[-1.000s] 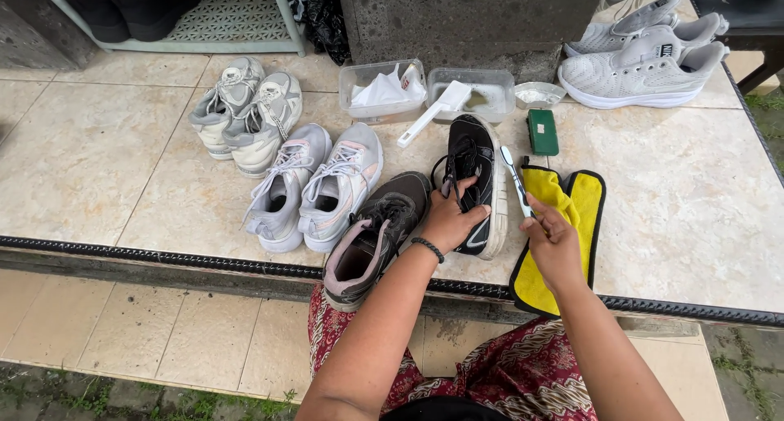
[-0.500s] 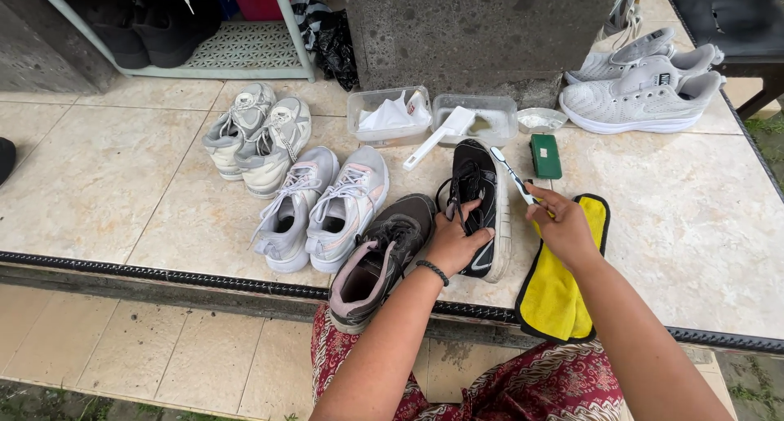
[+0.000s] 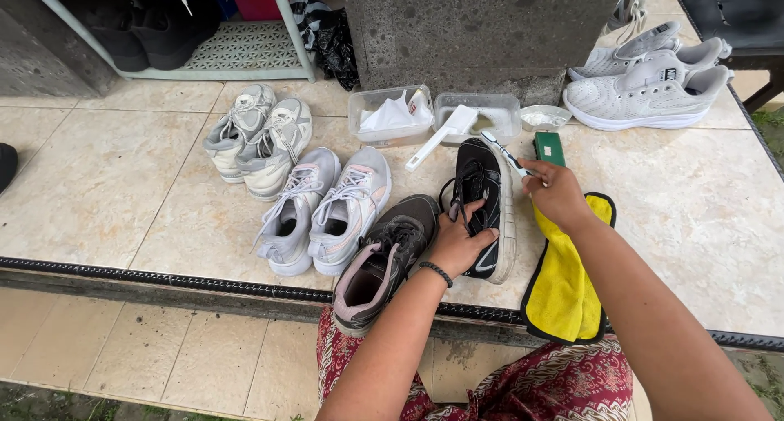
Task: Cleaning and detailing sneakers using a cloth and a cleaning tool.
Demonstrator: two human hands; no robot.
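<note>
My left hand (image 3: 457, 243) grips the laces and tongue of a black sneaker (image 3: 487, 196) that stands on the tiled ledge (image 3: 114, 184). Its mate, a dark grey sneaker with a pink lining (image 3: 384, 258), lies just left of that hand, hanging over the ledge's front edge. A white toothbrush (image 3: 505, 153) is held in my right hand (image 3: 557, 194), its head pointing up-left above the black sneaker's toe. Under my right wrist lies a yellow cloth with a black border (image 3: 563, 286).
Two pairs of grey-white sneakers (image 3: 314, 204) (image 3: 257, 135) sit to the left, more white shoes (image 3: 649, 82) at the back right. Behind the black sneaker stand two clear tubs (image 3: 392, 111) (image 3: 482, 115), a white brush (image 3: 437, 135), a small dish (image 3: 545, 116) and a green bar (image 3: 550, 147). A shoe rack (image 3: 163, 37) stands at the back left.
My right hand has lifted off the yellow cloth with the toothbrush and moved up toward the black sneaker's toe. My left hand keeps its hold on the black sneaker.
</note>
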